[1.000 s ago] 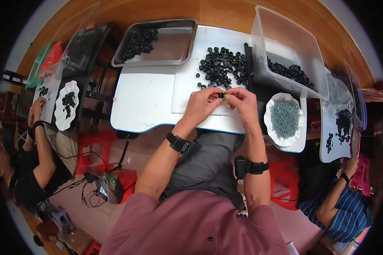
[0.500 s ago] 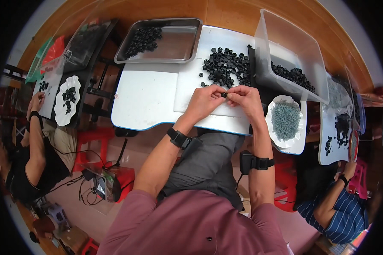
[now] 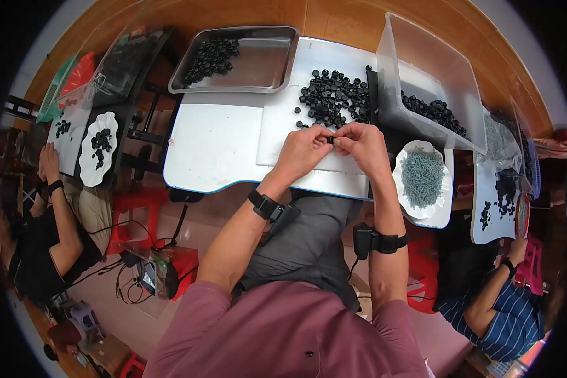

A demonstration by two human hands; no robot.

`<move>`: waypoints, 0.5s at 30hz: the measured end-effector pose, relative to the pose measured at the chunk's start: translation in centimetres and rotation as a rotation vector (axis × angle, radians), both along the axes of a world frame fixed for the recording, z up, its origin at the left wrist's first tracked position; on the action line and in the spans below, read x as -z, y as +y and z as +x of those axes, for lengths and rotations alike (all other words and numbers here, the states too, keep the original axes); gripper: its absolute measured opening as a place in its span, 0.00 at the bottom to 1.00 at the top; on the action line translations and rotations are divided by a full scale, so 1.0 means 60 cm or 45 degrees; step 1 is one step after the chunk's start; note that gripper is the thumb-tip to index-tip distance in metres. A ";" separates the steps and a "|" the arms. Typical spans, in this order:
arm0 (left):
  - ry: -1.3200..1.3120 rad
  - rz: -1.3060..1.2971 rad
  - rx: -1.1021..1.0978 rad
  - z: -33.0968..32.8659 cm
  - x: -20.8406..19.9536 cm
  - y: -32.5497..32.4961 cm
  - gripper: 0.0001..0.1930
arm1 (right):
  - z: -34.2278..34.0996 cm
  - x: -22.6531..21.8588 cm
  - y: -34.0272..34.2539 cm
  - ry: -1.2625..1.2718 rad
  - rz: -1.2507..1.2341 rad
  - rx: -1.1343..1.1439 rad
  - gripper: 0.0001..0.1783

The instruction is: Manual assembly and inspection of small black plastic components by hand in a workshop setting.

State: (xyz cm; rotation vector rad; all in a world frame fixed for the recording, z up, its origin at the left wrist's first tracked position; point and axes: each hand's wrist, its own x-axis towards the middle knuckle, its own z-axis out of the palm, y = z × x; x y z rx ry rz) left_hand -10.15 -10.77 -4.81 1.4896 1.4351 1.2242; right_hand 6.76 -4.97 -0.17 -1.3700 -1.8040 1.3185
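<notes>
Between the fingertips of both hands is a small round black part (image 3: 331, 140), pinched over the near edge of the white board. My left hand (image 3: 304, 151) holds it from the left with thumb and forefinger. From the right, my right hand (image 3: 361, 146) presses its thumb and fingers against the same part. Just beyond the hands lies a loose pile of black parts (image 3: 334, 97) on the white board (image 3: 277, 129). Beside my right wrist stands a white scalloped dish (image 3: 399, 183) heaped with thin grey-green screw-like pieces (image 3: 423, 178).
At the back left is a metal tray (image 3: 264, 63) with black parts. A clear plastic bin (image 3: 444, 63) holding more stands at the back right. Co-workers sit on both sides: one at the left by another scalloped dish (image 3: 94, 170), one in a striped shirt (image 3: 504, 321) at right.
My hands stay in nearly the same place, their fingers shifting slightly around the black part. The co-worker at the left has drawn the hands together, nearer the table edge.
</notes>
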 end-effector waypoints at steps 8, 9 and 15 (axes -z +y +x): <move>-0.002 0.019 0.001 0.000 0.003 -0.001 0.12 | 0.000 0.006 -0.004 0.035 -0.014 0.020 0.06; -0.003 0.019 0.002 0.001 0.001 -0.001 0.12 | 0.000 0.007 -0.005 0.033 0.008 0.016 0.07; 0.001 0.006 -0.015 0.000 0.000 -0.003 0.12 | -0.010 0.001 -0.013 -0.075 0.119 -0.011 0.08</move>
